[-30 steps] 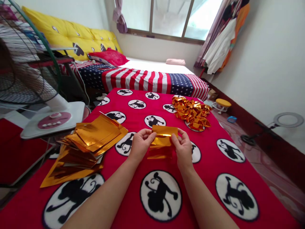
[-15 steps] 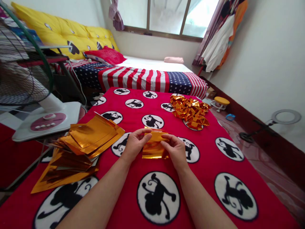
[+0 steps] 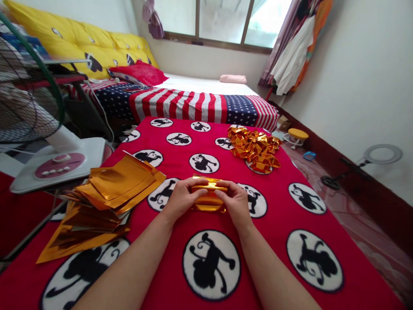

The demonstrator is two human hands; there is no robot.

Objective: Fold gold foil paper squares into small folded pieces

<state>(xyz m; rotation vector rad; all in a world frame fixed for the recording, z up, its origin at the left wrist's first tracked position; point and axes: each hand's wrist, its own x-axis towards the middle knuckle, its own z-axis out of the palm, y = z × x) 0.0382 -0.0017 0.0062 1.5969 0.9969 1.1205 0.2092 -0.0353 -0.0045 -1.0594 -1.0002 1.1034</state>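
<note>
A sheet of gold foil paper point(image 3: 209, 200) lies in front of me, bent over along its far part. My left hand point(image 3: 182, 197) pinches its left side, thumb on the near face and fingers behind. On the right side my right hand point(image 3: 235, 200) grips it the same way, and both thumbs press near the fold. To the left, a loose stack of gold foil sheets point(image 3: 121, 183) is fanned out on the red cloth point(image 3: 155, 267). Farther off at the right sits a heap of folded gold foil pieces point(image 3: 254, 146).
A fan with a white base point(image 3: 61, 161) stands at the left edge. Beyond the table is a bed with a stars-and-stripes cover point(image 3: 180, 103). On the floor at right are a yellow stool point(image 3: 297, 134) and a ring light point(image 3: 382, 153).
The foil sheet was flatter and now curls over under both thumbs. My hands have come slightly closer together. The whole view has shifted a little.
</note>
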